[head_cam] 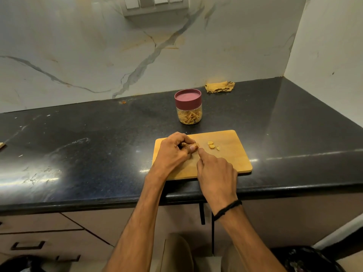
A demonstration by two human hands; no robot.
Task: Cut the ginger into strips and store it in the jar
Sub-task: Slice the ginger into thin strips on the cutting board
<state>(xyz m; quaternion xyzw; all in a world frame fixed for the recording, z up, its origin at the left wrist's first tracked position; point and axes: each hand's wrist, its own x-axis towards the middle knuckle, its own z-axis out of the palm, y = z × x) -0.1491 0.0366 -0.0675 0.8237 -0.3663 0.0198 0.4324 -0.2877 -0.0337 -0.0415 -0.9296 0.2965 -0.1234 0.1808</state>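
A wooden cutting board [231, 160] lay on the dark stone counter [88, 144], its near edge close to the counter's front lip. Over the board's left half, the left hand [172, 152] was curled around a piece of ginger [185, 144], thumb and fingertips pinching it down against the wood; only a little of the ginger showed between the fingers. The right hand [216, 171] sat over the board's near edge, just right of the left hand. Its index finger stretched forward to the ginger and its other fingers were folded under. Whether it held anything could not be told, since the palm side was hidden. A black band [227, 210] circled the right wrist.

A few cut ginger slices [211, 146] rested near the middle of the board, just right of the held piece. Beyond the board's far edge stood a clear jar [189, 114] partly filled with ginger strips, its maroon lid [188, 99] on. Farther back and right of the board, against the wall, lay a crumpled yellow cloth [220, 86].
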